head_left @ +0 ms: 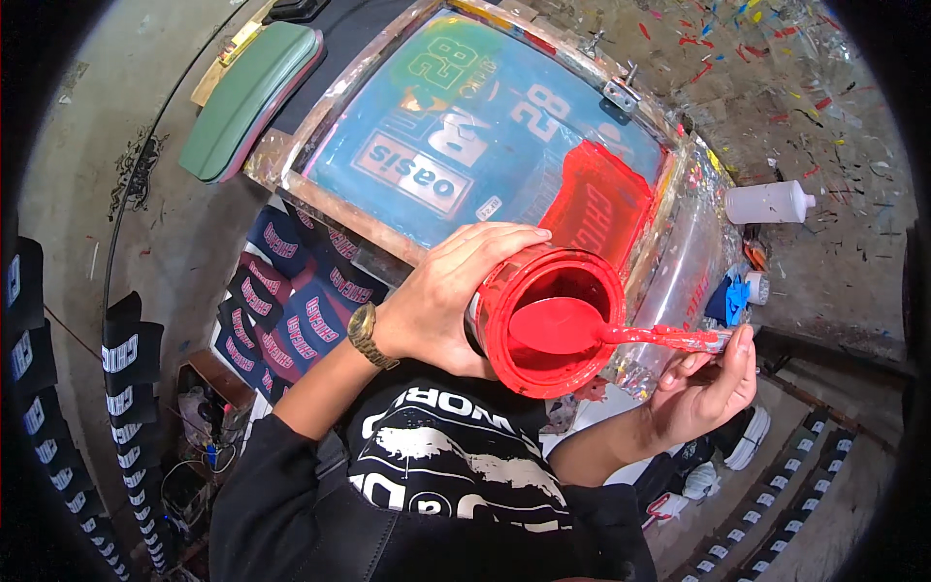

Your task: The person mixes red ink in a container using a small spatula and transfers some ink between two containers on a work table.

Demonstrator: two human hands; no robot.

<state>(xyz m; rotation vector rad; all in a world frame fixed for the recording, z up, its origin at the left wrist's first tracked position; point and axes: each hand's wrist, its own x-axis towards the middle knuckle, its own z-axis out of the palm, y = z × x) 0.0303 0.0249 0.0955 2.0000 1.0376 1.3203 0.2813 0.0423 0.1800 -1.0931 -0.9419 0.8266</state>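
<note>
My left hand (451, 291) is wrapped round the side of a can of red ink (497, 335), which is tilted so that its open mouth faces me. Red ink coats its rim and inner wall. Between the thumb and fingers of my right hand (713, 388) is the handle end of a spoon (669, 337). Its rounded, ink-covered head lies inside the can's mouth, and thick red ink clings along the handle. Just beyond the can lies a wood-framed printing screen (388, 116) with a blue mesh and several stencilled designs. Wet red ink (611, 184) covers its near right corner.
A white plastic bottle (766, 203) and a blue cloth (729, 296) are at the right. Printed dark fabric pieces (301, 301) lie left of my arm. A green padded board (247, 102) sits at the far left. Rows of printed pieces (131, 388) line the floor.
</note>
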